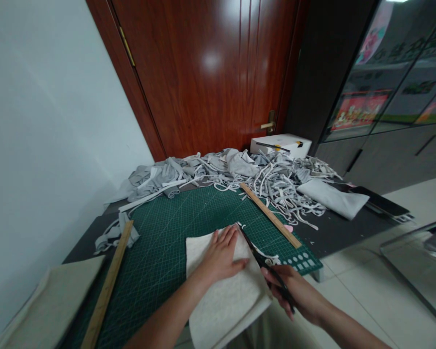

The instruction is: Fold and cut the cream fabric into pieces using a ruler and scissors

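A folded piece of cream cloth (228, 295) lies on the green cutting mat (163, 218), its near end hanging past the table edge. My left hand (221, 254) rests flat on the cloth with fingers stretched toward its far edge. In my right hand (290, 291) is a pair of black scissors (281, 286), gripped by the handles. Their blades run along the cloth's right edge, the tips near its far right corner. A thin trimmed strip of cloth (267, 256) curls beside the blades on the mat.
One wooden ruler (271, 215) lies right on the mat, another ruler (109, 281) left. Grey fabric scraps (236, 162) heap along the back before a white box (281, 144). Folded cloth (54, 295) sits at near left. A metal-framed chair (414, 271) stands right.
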Demonstrator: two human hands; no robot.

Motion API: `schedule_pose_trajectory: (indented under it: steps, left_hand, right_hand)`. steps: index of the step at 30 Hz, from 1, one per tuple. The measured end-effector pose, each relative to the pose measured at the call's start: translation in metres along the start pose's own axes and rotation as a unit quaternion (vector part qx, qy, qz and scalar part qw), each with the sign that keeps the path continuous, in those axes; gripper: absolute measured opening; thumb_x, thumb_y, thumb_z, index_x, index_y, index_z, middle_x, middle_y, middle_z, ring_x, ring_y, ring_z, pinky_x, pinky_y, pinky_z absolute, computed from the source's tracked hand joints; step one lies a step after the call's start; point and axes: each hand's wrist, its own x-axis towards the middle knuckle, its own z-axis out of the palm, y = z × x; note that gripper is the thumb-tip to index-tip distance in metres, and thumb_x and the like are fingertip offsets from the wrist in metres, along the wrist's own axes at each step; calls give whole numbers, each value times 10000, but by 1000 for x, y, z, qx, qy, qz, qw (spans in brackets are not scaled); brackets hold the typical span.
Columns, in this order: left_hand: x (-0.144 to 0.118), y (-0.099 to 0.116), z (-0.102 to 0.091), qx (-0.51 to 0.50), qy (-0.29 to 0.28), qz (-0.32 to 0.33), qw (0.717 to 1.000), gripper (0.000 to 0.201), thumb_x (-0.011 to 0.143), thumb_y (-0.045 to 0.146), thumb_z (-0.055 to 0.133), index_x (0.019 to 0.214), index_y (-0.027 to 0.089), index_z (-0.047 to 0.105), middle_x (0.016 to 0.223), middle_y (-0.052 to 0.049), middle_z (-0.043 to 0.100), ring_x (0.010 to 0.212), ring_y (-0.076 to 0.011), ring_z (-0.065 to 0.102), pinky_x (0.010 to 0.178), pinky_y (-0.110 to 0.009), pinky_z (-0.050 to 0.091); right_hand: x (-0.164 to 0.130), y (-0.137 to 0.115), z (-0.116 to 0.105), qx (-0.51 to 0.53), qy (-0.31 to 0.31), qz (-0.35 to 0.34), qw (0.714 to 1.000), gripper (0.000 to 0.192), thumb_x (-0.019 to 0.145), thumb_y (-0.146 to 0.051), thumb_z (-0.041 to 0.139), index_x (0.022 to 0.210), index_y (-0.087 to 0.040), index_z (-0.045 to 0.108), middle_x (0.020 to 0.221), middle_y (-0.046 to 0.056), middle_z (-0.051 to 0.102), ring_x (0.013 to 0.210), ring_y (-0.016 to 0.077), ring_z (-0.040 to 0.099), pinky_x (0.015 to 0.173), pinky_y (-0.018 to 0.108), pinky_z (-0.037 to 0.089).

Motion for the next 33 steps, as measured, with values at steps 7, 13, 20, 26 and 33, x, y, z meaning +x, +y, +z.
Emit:
schedule_pose_trajectory:
  steps: [7,13,20,26,33]
  left_hand:
    - [1,-1,4,-10,11,3,1000,829,822,520,532,1467,104,218,1544,-158,194,1425,-284,150,1140,-519,128]
    - [1,-1,5,-13,19,3,1000,840,803,497,564,1462,99,226,1539,-167,207,1419,-296,170,1137,-535,143]
    - [1,0,1,-14,13,-2,1000,836,794,490,572,1456,99,245,1539,-157,210,1420,-289,172,1141,-521,144]
    - [1,-2,3,-5,17,4,1000,824,814,506,543,1464,109,228,1547,-149,184,1422,-279,165,1143,-510,137]
    - [-1,-2,0,-1,12,-18,1000,733,860,543,482,1444,142,295,1547,-134,204,1420,-308,155,1133,-536,136]
  right_hand:
    - [3,-10,-2,-23,-13,2,1000,516,619,-668,650,645,-217,399,425,-108,406,277,35,327,244,155,264]
    - [6,-14,-1,-17,-8,-5,1000,543,586,-698,644,639,-214,403,433,-104,421,276,34,333,247,160,272]
    - [8,-14,-3,-44,-19,-17,999,506,616,-667,639,622,-214,413,389,-108,394,265,40,332,247,158,251]
    - [9,-15,-2,-38,-8,-25,999,519,592,-676,652,596,-207,428,386,-103,403,269,36,316,249,162,230]
    - [29,-20,-23,-103,26,-50,993,495,652,-642,655,570,-214,419,357,-99,397,271,46,323,259,172,260]
